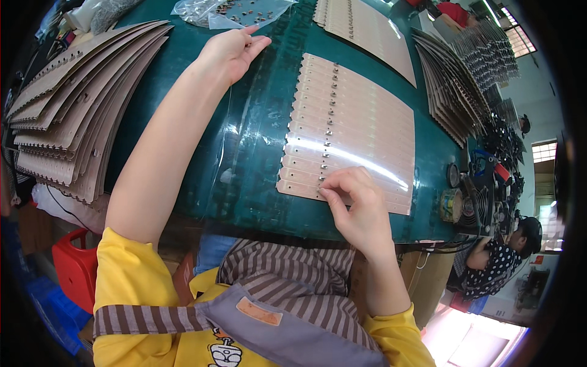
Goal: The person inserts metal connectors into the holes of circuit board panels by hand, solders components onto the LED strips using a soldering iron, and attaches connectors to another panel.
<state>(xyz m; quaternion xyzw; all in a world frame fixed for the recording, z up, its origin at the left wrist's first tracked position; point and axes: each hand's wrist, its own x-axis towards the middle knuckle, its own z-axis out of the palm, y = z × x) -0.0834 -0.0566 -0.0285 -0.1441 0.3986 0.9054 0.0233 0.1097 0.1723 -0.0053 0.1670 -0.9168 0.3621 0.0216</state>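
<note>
A flat tan panel [361, 122] with scalloped left edges lies on the green table in front of me. A line of small dark metal parts [330, 113] runs down it, one on each strip. At the panel's near end my right hand [358, 205] is closed in a pinch over the lowest strip. The fingertips press on a tiny metal part, mostly hidden by them. My left hand [235, 54] reaches to the far side, with fingers stretched out and apart. It is just below a clear plastic bag [254, 13] with loose small parts on it; nothing shows in that hand.
Another tan panel [373, 33] with parts lies farther off. Stacks of panels stand at the left [92, 104] and right [449, 92]. A tape roll [451, 205] and a fan-like device [477, 205] sit by the right edge. A person [501, 257] sits beyond, and a red stool [76, 260] stands at lower left.
</note>
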